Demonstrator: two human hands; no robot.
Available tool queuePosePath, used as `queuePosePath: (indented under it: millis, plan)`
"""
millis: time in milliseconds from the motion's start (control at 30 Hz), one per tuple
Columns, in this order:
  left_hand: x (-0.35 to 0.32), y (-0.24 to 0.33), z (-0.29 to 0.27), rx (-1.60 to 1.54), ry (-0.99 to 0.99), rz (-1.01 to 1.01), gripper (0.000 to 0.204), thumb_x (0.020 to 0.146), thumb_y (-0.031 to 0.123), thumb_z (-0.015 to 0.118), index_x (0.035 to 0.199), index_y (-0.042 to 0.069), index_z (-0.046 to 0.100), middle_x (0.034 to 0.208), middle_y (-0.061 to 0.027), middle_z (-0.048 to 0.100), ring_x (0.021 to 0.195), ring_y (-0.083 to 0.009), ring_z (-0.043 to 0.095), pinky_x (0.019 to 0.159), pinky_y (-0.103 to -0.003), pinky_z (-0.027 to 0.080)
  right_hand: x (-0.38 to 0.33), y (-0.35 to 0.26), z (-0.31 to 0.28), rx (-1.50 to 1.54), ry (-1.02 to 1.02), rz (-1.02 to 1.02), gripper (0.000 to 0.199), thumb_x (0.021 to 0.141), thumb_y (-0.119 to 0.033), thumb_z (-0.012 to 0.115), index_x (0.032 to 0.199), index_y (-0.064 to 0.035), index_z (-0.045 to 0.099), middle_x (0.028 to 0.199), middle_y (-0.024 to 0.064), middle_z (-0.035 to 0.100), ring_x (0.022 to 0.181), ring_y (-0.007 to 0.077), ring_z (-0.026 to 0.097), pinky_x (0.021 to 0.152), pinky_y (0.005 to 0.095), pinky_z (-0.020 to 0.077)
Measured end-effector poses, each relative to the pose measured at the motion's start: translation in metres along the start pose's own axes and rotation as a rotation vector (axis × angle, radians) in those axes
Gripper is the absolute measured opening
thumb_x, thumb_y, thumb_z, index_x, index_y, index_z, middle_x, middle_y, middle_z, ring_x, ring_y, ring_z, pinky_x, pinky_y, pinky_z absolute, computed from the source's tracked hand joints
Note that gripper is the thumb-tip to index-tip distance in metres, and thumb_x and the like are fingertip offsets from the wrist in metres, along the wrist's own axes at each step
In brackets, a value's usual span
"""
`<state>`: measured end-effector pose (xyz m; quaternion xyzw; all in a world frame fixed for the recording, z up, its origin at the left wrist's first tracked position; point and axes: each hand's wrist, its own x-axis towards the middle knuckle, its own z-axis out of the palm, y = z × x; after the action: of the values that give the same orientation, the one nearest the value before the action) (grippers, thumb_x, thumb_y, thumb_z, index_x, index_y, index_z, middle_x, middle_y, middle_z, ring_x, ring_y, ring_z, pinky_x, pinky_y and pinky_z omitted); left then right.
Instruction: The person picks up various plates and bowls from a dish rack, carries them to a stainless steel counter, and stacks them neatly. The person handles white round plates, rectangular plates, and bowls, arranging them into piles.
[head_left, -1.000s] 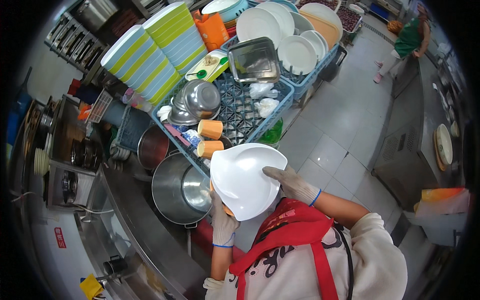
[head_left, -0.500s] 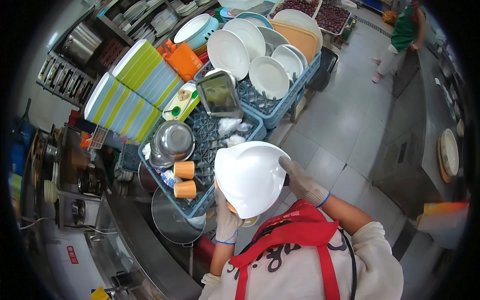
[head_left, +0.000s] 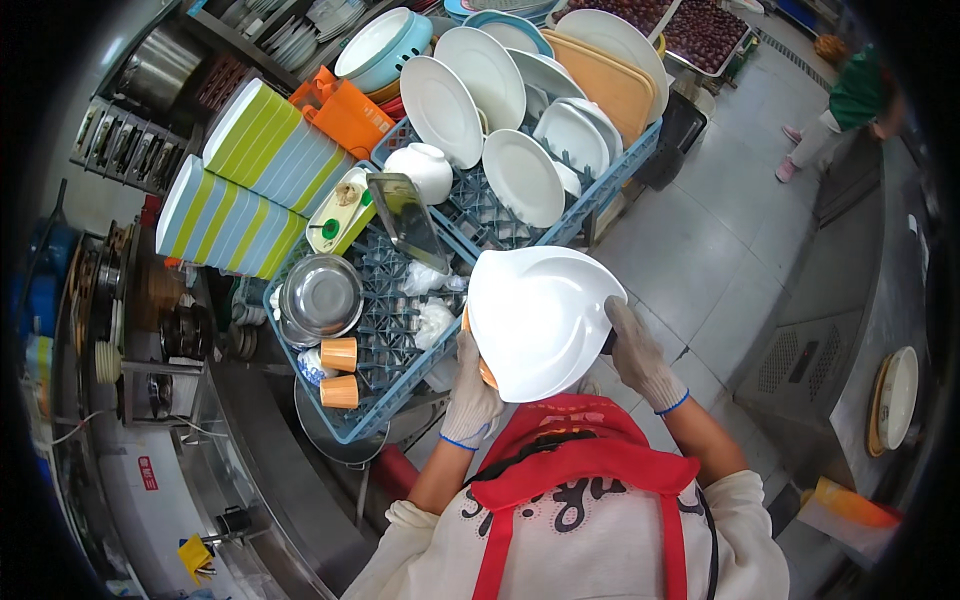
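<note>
Head view, white bowl (head_left: 540, 325) between left hand (head_left: 474, 392) and right hand (head_left: 640, 355), each gripping one side.

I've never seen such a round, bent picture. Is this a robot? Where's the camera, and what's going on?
No robot here: someone works with their own gloved hands. The camera is worn on the head and looks down; its wide lens bends straight edges near the rim. The left hand and right hand hold a white bowl from either side. An orange edge shows behind it. Ahead, a blue crate holds a steel bowl and two orange cups; a second crate holds white plates.
</note>
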<state>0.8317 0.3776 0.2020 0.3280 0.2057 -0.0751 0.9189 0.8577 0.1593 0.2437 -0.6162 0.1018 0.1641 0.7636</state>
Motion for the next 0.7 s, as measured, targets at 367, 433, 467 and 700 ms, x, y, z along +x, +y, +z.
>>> queuePosePath:
  millis: [367,433,467,700]
  plan:
    - [0.074,0.026,0.016,0.024,-0.074,-0.058,0.056,0.094,0.046,0.039,0.137,0.011,0.027,0.132,-0.0107,0.044,0.119,-0.0236,0.048,0.096,-0.040,0.047,0.081,-0.031,-0.005,-0.091,0.035,-0.270,0.056,0.095,-0.039,0.039,0.136,-0.0005,0.036,0.126,0.0151,0.049,0.114,0.0233,0.047,0.098,0.0325,0.0364]
    - [0.086,0.032,0.019,0.028,-0.046,-0.080,0.057,0.094,0.046,0.038,0.137,0.011,0.027,0.132,-0.0106,0.043,0.119,-0.0233,0.048,0.096,-0.040,0.046,0.089,-0.046,-0.003,-0.136,-0.002,-0.208,0.054,0.095,-0.036,0.045,0.135,-0.0006,0.039,0.130,0.0148,0.047,0.116,0.0213,0.045,0.098,0.0298,0.0358]
    - [0.089,0.036,0.022,0.031,-0.022,-0.091,0.057,0.094,0.046,0.038,0.137,0.011,0.026,0.133,-0.0105,0.043,0.119,-0.0231,0.048,0.097,-0.039,0.046,0.094,-0.048,-0.001,-0.160,-0.011,-0.237,0.053,0.095,-0.035,0.045,0.134,-0.0006,0.039,0.129,0.0147,0.047,0.117,0.0212,0.045,0.098,0.0298,0.0352]
    - [0.106,0.036,0.036,0.098,0.056,0.012,0.056,0.095,0.046,0.037,0.139,0.014,0.024,0.133,-0.0101,0.042,0.119,-0.0222,0.048,0.094,-0.039,0.048,0.127,-0.064,-0.010,-0.222,-0.150,-0.178,0.054,0.095,-0.035,0.045,0.136,-0.0011,0.038,0.127,0.0165,0.049,0.118,0.0224,0.044,0.100,0.0303,0.0334]
